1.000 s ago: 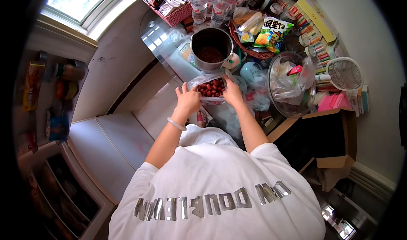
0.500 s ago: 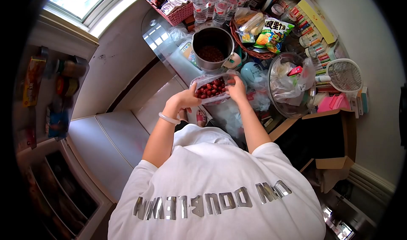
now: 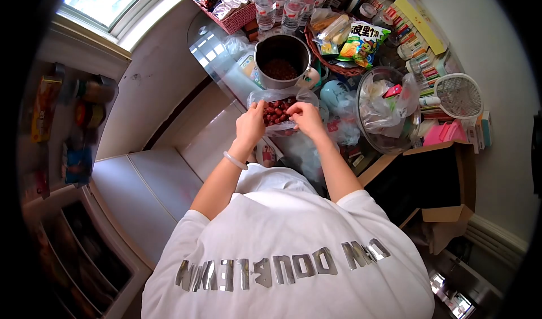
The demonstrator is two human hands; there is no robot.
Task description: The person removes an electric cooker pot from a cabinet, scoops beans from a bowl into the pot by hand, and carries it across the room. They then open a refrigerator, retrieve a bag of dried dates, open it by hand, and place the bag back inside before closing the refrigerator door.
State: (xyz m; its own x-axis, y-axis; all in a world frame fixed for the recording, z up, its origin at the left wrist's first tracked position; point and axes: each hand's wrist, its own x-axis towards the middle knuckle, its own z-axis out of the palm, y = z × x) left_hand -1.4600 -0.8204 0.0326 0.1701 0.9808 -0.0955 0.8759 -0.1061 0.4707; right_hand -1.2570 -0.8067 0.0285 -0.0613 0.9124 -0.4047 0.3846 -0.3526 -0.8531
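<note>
A clear plastic bag [image 3: 307, 96] of dark red fruits [image 3: 275, 111], which look like red dates, lies open at the near edge of the glass table. My left hand [image 3: 251, 121] is closed at the bag's left side, its fingertips beside the fruits. On the right, my right hand [image 3: 307, 119] has its fingers pinched together at the edge of the fruits; what sits between them is hidden. Just beyond the bag stands a steel pot [image 3: 282, 59] with small reddish-brown pieces at its bottom.
Water bottles [image 3: 292, 9] and a pink basket [image 3: 234, 17] stand behind the pot. A wicker basket of snacks [image 3: 339, 65], a glass bowl of plastic bags [image 3: 370, 130] and a mesh racket [image 3: 459, 98] are to the right. An open cardboard box [image 3: 463, 178] sits lower right.
Both hands have let the raised bag down from its stretched opening. My left hand has turned inward over the left side, and my right fingers have moved in to the fruits.
</note>
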